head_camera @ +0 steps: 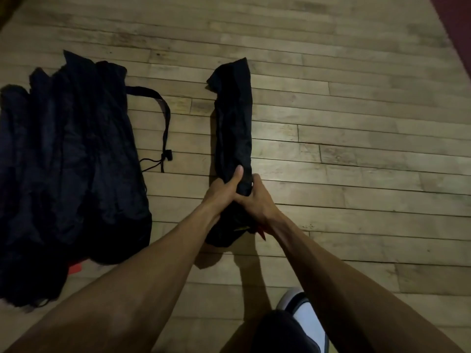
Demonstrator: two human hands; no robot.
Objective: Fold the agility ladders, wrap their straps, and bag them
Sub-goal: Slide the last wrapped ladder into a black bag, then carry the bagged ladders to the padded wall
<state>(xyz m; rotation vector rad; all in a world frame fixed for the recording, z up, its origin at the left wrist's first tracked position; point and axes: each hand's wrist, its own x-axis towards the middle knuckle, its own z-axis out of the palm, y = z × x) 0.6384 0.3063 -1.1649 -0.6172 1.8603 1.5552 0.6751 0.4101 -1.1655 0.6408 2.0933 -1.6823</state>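
A long narrow black bag [234,118] lies on the wooden floor, running away from me. My left hand [224,192] grips its near end from the left, thumb up along the fabric. From the right, my right hand [257,197] grips the same end. Below the hands the bag's open mouth [224,233] bunches up, and a bit of red and yellow ladder [260,230] shows at it. The ladder inside is otherwise hidden.
A pile of black bags [71,169] lies on the floor at the left, with a strap and drawstring toggle [167,155] trailing out and a red piece [75,270] at its near edge. My white shoe [303,319] stands at the bottom. Bare floor [356,149] stretches to the right.
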